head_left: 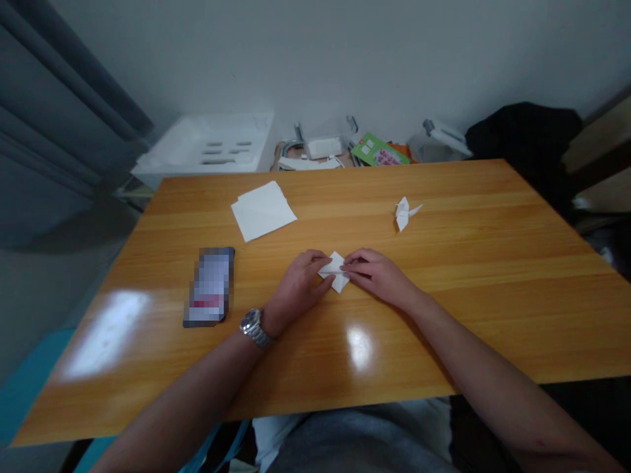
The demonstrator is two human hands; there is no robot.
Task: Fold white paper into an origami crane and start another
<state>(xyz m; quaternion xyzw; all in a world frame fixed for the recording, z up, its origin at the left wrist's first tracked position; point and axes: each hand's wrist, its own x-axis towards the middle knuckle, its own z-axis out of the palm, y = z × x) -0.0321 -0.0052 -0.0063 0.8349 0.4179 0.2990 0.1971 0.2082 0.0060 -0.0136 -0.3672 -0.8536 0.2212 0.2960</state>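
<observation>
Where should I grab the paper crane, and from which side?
Pinch the paper crane by its wider middle with the right hand's fingers, coming from the near side, as that hand is closest; the thin point jutting right looks too slight to grip.

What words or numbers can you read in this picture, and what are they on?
No words or numbers can be read.
Pixelated phone or card: blurred, unreadable.
Green packet: marks too small to read.
Wristwatch: dial too small to read.
</observation>
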